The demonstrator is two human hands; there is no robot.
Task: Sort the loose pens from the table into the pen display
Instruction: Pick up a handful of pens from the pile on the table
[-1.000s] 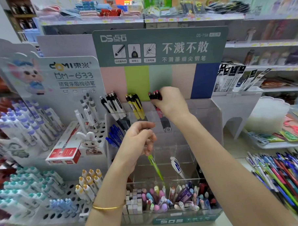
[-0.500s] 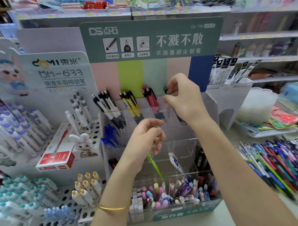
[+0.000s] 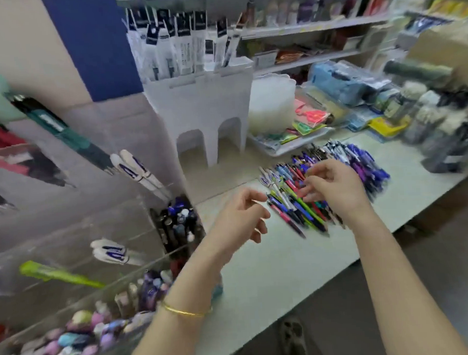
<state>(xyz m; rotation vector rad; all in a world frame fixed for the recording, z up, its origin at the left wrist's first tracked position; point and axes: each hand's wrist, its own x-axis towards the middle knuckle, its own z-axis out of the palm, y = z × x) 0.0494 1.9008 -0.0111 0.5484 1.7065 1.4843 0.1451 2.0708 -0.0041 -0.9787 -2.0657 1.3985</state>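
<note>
At the near edge, well left of the heap: thin gold bangle (image 3: 185, 311) on the left wrist, forearm crossing in front of the clear acrylic tiered pen display (image 3: 69, 233).

- View has swung right. A second ago both hands were up at the display; now both are out over the pale green-grey table (image 3: 271, 269), and the heap of loose multicoloured plastic pens (image 3: 290, 209) is in the middle of the view.
- Left hand (image 3: 240, 220): just left of the heap's near end and clear of it. Fingers loosely curled, holding nothing. The slim lime-green pen (image 3: 60, 273) it carried a second ago now lies slanted in a lower tier of the display, far left of the heap.
- Right hand (image 3: 335, 189): directly over the heap, palm down, fingers (image 3: 315, 169) spread and bent toward the pens. No pen visibly pinched; motion blur hides whether the tips touch.
- A dark teal-and-black pen (image 3: 61, 128) leans in an upper slot, far left of the heap and above it. It is likely the one the right hand was seating half a second ago.
- Beyond the heap, to its left: white cardboard stand with two arched cut-outs (image 3: 208, 116). Shop shelves lie further back, blurred.

Reading: one delivery round looks finished and both hands are empty. The next step is picking from the heap. Many pens remain there, so the task is far from done.
</note>
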